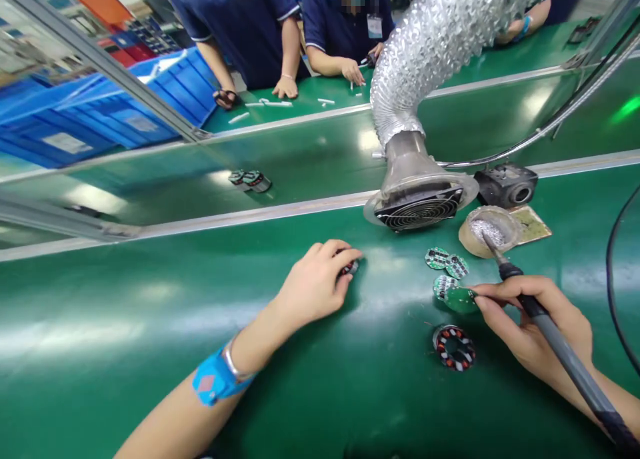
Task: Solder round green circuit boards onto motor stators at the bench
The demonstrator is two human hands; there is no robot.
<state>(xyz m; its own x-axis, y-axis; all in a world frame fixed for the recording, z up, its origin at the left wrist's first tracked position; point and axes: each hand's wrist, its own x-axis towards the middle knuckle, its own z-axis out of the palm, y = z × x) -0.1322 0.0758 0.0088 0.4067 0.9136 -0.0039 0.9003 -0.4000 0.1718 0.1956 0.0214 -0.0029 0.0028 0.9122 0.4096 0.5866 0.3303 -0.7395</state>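
Note:
My left hand point(319, 280), a blue strap at its wrist, is closed over a small motor stator point(349, 267) on the green bench; the fingers cover most of it. A soldering iron point(560, 342) lies across my right hand point(547, 326), its tip at the pot of silvery material point(487, 231). Thumb and forefinger of that same hand pinch a round green circuit board point(461, 300), which overlaps another round board point(443, 286). Two more round boards point(447, 262) lie just beyond. Nearer me, a stator with red and white windings point(454, 348) rests on the bench.
A fume extractor hood point(420, 192) on a foil duct point(445, 46) hangs over the bench's far edge. Beside the pot stands a black iron holder point(507, 184). Finished-looking round parts point(250, 180) sit on the middle strip. Blue bins point(100, 119) and co-workers are across.

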